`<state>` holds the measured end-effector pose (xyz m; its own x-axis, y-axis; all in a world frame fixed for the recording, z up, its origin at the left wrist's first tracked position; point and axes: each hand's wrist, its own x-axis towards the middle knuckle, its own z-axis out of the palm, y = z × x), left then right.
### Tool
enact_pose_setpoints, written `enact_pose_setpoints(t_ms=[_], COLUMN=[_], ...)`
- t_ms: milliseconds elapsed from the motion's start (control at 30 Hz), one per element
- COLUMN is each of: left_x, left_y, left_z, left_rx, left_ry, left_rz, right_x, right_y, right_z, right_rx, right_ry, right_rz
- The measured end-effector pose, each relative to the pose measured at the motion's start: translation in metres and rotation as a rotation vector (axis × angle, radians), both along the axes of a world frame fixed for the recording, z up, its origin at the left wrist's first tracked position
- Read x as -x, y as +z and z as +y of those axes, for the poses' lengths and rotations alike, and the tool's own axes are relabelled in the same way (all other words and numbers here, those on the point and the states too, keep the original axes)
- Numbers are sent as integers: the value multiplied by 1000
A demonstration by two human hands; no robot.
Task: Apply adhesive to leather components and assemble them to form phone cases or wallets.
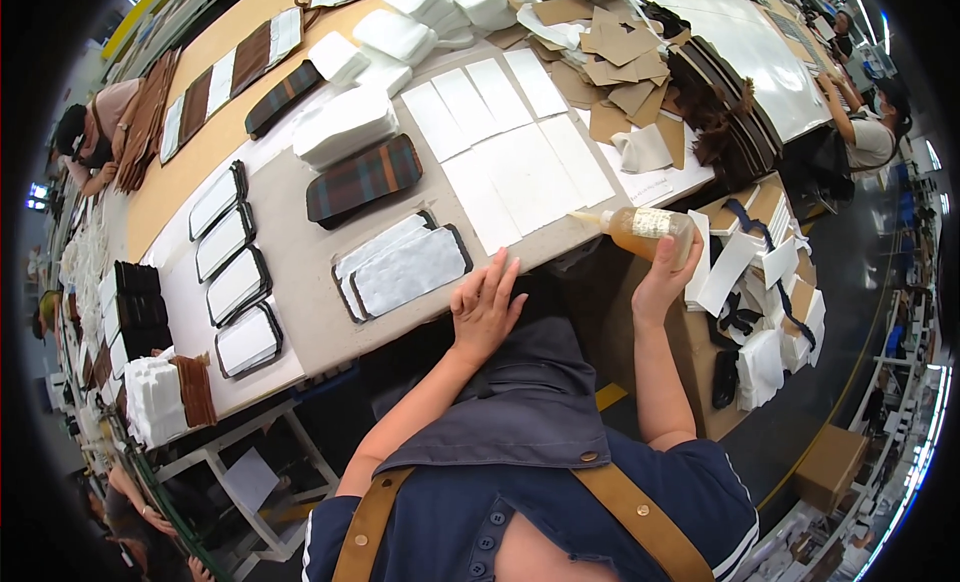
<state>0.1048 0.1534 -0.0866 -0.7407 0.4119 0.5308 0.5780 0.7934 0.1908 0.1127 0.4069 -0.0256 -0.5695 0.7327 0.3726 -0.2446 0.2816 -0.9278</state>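
My right hand (664, 274) is wrapped round a squeeze bottle (640, 227) of amber liquid, tipped on its side. Its pale nozzle points left, at the near right corner of several white rectangular sheets (500, 187) laid edge to edge on the table. My left hand (487, 300) lies at the table's front edge with fingers stretched out, fingertips by the lowest sheet, holding nothing. Left of it are overlapping dark-edged pieces with pale tops (405, 267). Beyond these sits a stack of plaid fabric pieces (365, 182), beside a pile of white pads (345, 125).
Dark-edged white pieces (238, 292) form a column at the left. Cardboard pieces (625, 57) and dark brown strips (725, 97) heap up at the far right. A carton of white scraps (760, 292) stands right of my right arm. Other people work at both sides.
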Motion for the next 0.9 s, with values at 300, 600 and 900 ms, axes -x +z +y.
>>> enact_pose_setpoints(t_ms=[300,600,900], left_x=[1,-2,-2], left_y=[-5,-13,-24], left_z=[-1,-6,-14], left_rx=[1,-72,-141], left_ry=[-2,-49,-171], left_rz=[9,28,47], right_x=[-7,-11,-15], right_y=[-8,-2,2], right_z=[-25,-57,-80], right_rx=[-21,5,-41], right_ry=[48,169,259], right_rz=[-5,-2,27])
